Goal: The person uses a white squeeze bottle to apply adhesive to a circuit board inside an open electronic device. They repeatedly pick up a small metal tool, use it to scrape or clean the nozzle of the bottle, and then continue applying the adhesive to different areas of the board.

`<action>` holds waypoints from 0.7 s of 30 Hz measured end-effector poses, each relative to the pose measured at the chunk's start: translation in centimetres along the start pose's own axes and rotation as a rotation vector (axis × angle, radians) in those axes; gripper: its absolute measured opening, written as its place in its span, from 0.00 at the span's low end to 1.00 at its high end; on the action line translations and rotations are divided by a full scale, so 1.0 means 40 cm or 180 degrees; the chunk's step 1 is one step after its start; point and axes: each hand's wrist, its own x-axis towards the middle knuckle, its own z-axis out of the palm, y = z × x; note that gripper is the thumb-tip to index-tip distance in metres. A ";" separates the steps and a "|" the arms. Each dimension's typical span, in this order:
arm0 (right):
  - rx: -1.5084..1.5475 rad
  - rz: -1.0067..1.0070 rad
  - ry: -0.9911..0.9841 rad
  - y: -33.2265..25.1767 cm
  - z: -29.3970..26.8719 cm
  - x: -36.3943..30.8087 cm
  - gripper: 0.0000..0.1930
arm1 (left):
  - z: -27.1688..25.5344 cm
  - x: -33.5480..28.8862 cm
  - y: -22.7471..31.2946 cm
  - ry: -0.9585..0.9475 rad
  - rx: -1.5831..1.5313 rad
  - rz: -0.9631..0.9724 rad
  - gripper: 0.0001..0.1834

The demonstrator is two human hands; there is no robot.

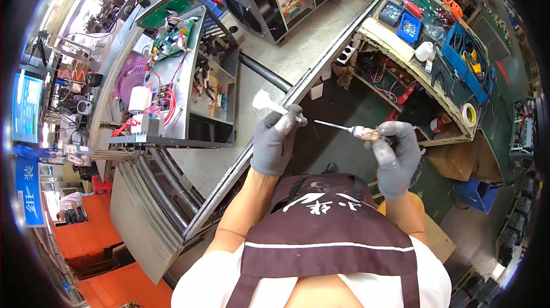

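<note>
My left hand (277, 143), in a grey glove, is closed on a white piece (267, 102) with a broad end and a narrow stem. Whether it is plastic or a wipe I cannot tell. My right hand (397, 156), gloved too, pinches the back of a screwdriver (362, 132) with a mottled, stained handle. Its thin metal shaft points left toward my left hand. A short gap parts the tip from the left fingers. Both hands are raised in front of my dark apron (338, 216), above the gap between the conveyor and the bench.
An open metal cabinet with circuit boards and red wires (189, 79) stands on the conveyor at left. To the right, a bench holds a blue parts bin (408, 27), a blue tool tray (463, 61) and a tape roll (469, 114). Grey panels (140, 213) lean at lower left.
</note>
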 end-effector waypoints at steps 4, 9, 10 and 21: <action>-0.1037 -0.1181 -0.0584 0.006 0.005 0.010 0.12 | 0.019 0.003 -0.020 -0.0205 -0.1557 -0.0572 0.12; -0.1562 -0.2334 -0.0952 0.011 0.044 0.026 0.15 | 0.018 -0.028 -0.018 0.0016 -0.2107 -0.0710 0.10; -0.1574 -0.2365 -0.0987 0.011 0.051 0.025 0.15 | 0.016 -0.034 -0.016 0.0048 -0.2145 -0.0712 0.10; -0.1538 -0.2548 -0.1240 0.033 0.111 0.018 0.15 | -0.018 -0.072 -0.001 0.0510 -0.2196 -0.0639 0.10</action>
